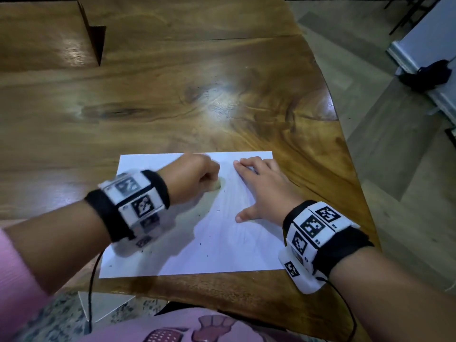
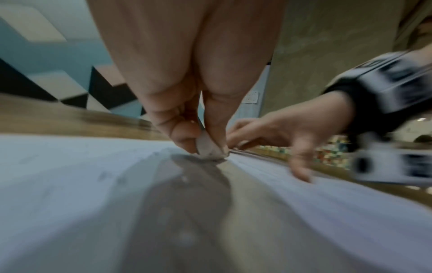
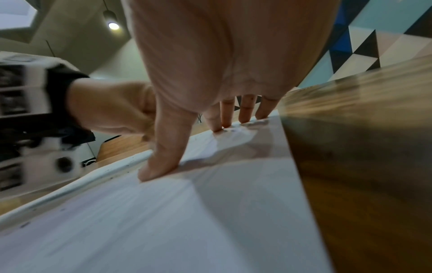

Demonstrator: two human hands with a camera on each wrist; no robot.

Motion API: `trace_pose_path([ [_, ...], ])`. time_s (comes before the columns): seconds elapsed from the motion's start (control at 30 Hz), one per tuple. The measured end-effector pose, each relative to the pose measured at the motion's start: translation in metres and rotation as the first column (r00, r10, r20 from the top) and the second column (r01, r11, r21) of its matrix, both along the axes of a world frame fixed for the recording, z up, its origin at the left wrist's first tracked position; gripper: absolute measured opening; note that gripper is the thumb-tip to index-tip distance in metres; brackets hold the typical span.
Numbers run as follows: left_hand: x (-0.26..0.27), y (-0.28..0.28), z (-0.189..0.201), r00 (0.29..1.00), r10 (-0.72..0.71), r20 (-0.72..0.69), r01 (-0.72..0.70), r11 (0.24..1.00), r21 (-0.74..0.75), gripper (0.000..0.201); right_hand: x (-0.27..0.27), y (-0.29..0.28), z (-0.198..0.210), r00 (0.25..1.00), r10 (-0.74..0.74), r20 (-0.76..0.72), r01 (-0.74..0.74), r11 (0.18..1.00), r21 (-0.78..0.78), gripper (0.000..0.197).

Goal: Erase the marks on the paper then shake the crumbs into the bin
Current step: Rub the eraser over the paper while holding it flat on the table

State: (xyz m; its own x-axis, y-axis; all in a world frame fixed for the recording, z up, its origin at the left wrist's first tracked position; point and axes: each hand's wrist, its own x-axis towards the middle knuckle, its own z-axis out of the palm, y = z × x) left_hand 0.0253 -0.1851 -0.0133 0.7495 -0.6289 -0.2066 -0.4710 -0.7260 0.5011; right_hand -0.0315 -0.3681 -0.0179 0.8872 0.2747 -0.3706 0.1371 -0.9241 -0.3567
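- On the near edge of the table (image 1: 222,95), the paper (image 1: 222,255) lay flat, long side left to right.
- Left hand (image 1: 195,178) pinched the eraser (image 2: 208,149) onto its far middle.
- Right hand (image 1: 261,191) lay spread just beside it, pinning the sheet.
- No bin in view.

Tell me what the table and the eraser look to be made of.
Table: wood, apparently varnished; bold grain, knots, glossy light reflections. Eraser: likely rubber or vinyl, matte off-white, rounded worn end; too blurred to be sure.
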Motion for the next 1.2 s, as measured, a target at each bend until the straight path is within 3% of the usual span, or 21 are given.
trace_pose_path([
  [0.13, -0.026, 0.014, -0.002, 0.977, -0.132, -0.168, 0.144, 0.988, 0.062, 0.008, 0.000, 0.000, 0.000, 1.000, -0.003, -0.003, 0.003, 1.000, 0.011, 0.112],
  [0.3, 0.024, -0.026, 0.006, 0.999, 0.027, 0.023, -0.028, 0.999, 0.046, 0.009, 0.000, 0.002, 0.004, 1.000, -0.012, -0.010, 0.012, 1.000, -0.004, 0.113],
  [0.37, 0.029, -0.035, 0.008, 0.998, 0.064, 0.010, -0.065, 0.996, 0.068, 0.006, 0.000, 0.002, 0.004, 0.999, -0.036, -0.014, 0.036, 0.999, 0.002, 0.115],
  [0.47, -0.003, -0.020, 0.004, 0.995, -0.077, -0.067, 0.080, 0.996, 0.042, 0.016, 0.000, 0.003, 0.004, 0.999, -0.050, -0.015, 0.050, 0.999, 0.004, 0.117],
  [0.57, -0.035, -0.001, -0.002, 0.967, -0.207, -0.145, 0.216, 0.975, 0.046, 0.014, 0.000, 0.002, 0.005, 0.999, -0.033, -0.020, 0.033, 0.999, -0.003, 0.117],
  [0.8, 0.024, -0.033, -0.003, 1.000, 0.021, 0.009, -0.022, 0.999, 0.039, 0.004, -0.001, 0.002, 0.005, 1.000, -0.019, -0.009, 0.019, 0.999, -0.030, 0.116],
  [0.9, -0.005, -0.018, -0.002, 0.990, -0.114, -0.082, 0.116, 0.993, 0.018, 0.017, -0.001, 0.002, 0.004, 1.000, -0.024, -0.010, 0.024, 1.000, -0.016, 0.116],
  [1.03, -0.049, 0.007, -0.004, 0.948, -0.284, -0.146, 0.292, 0.955, 0.040, 0.012, -0.001, 0.001, 0.005, 1.000, -0.007, -0.018, 0.006, 1.000, -0.024, 0.117],
  [1.1, -0.037, 0.000, -0.004, 0.960, -0.262, -0.100, 0.267, 0.962, 0.048, 0.008, -0.001, 0.002, 0.006, 0.999, 0.015, -0.030, -0.017, 0.999, -0.046, 0.121],
  [1.2, 0.001, -0.025, 0.000, 0.995, -0.095, 0.000, 0.095, 0.995, 0.032, 0.003, -0.002, 0.002, 0.007, 0.998, 0.044, -0.051, -0.049, 0.995, -0.090, 0.128],
])
